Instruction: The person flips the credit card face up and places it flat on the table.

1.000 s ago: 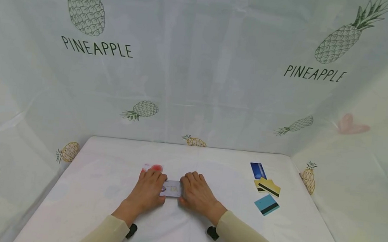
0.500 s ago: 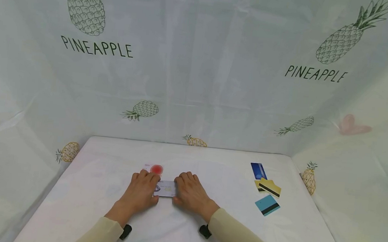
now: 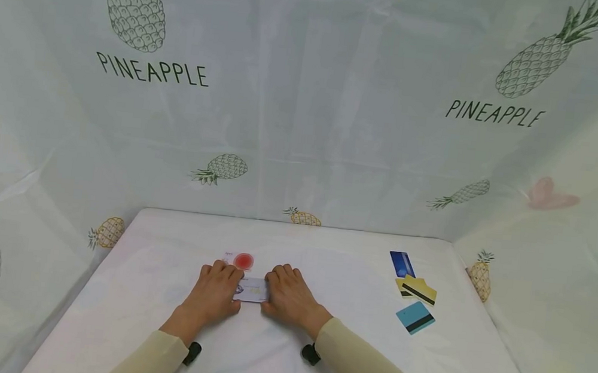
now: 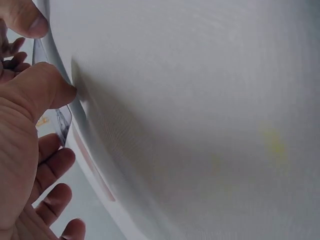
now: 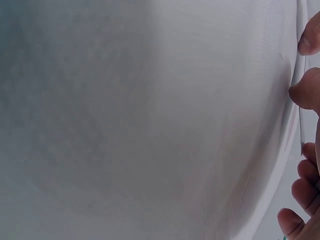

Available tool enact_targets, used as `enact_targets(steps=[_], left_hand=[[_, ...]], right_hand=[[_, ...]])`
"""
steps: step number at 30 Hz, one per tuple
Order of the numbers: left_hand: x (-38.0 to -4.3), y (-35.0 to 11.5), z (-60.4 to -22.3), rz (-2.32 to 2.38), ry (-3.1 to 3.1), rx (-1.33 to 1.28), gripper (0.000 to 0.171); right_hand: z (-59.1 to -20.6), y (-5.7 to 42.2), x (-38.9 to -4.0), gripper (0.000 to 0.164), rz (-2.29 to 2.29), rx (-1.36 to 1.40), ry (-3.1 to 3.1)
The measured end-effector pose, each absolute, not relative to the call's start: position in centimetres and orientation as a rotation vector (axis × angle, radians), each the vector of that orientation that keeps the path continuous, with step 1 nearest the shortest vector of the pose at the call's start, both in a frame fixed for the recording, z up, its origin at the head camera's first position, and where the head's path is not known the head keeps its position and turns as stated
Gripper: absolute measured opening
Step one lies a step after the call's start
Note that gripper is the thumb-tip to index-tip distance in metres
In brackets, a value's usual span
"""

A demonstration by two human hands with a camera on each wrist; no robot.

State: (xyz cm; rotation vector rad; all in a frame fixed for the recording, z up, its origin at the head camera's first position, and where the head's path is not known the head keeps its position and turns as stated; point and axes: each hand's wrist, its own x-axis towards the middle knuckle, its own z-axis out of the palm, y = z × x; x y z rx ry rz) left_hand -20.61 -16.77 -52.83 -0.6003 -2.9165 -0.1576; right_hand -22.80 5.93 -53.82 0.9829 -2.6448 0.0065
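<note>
A pale silver-grey card (image 3: 253,289) with gold print and a dark round emblem lies between my two hands at the middle of the table. My left hand (image 3: 215,294) pinches its left end, thumb at the near edge and fingers along the far edge. The right hand (image 3: 290,297) grips the right end the same way. Just beyond the left fingers is a white card (image 3: 243,261) with a red disc, partly hidden by that hand. In the left wrist view, the left thumb (image 4: 52,87) bends at the card's edge; the right thumb (image 5: 307,90) shows at the right wrist view's border.
On the right of the white-covered table (image 3: 360,336) lie a blue card (image 3: 402,264), two overlapping yellow cards (image 3: 420,289) with black stripes, and a teal card (image 3: 415,317). A pineapple-print curtain (image 3: 316,122) rises behind the table's far edge.
Both hands have slid left along the table with the silver-grey card held between them. More of the red-disc card shows beyond the left hand. The cards at right stay put.
</note>
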Motion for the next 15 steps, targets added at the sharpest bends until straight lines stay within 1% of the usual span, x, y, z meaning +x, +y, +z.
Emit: enact_targets(steps=[5, 9, 13, 15], left_hand=[[-20.5, -17.1, -52.8, -0.137, -2.915, -0.586, 0.050], [-19.7, -17.1, -52.4, -0.148, -2.926, -0.565, 0.045], [-18.3, -16.4, -52.0, -0.192, -2.901, -0.623, 0.040], [-17.6, -16.0, -51.9, -0.226, -2.877, -0.683, 0.040]], right_hand=[[-53.9, 5.6, -22.8, 0.044, -0.015, 0.984, -2.690], [-53.7, 5.5, -22.2, 0.039, -0.040, 0.979, -2.706], [-53.9, 6.0, -21.4, 0.036, -0.037, 1.012, -2.671], [-54.0, 6.3, -21.1, 0.036, -0.038, 1.048, -2.661]])
